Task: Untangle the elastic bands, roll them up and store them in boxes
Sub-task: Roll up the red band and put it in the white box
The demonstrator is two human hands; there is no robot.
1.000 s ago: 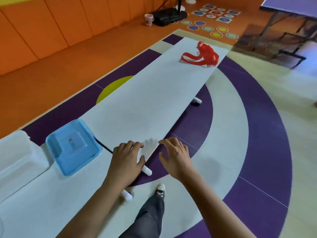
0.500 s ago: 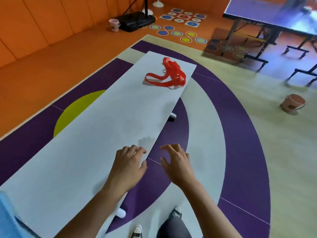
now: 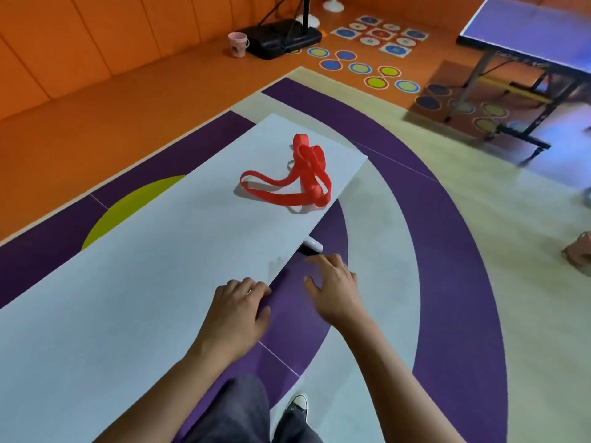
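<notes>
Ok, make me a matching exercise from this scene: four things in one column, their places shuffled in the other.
1 elastic bands
2 left hand
3 right hand
4 pink cup

A on the floor beside the black base
B at the white table near edge
C on the table's far end
D above the purple floor, off the table

Pairs: 1-C, 2-B, 3-D, 4-A

One view only: wide-angle head cam, aimed fwd & down. White table (image 3: 128,282) runs from lower left to upper centre; left hand (image 3: 236,311) & right hand (image 3: 334,290) sit low-centre, close to lens. Orange wall (image 3: 96,43) far off, top left.
</notes>
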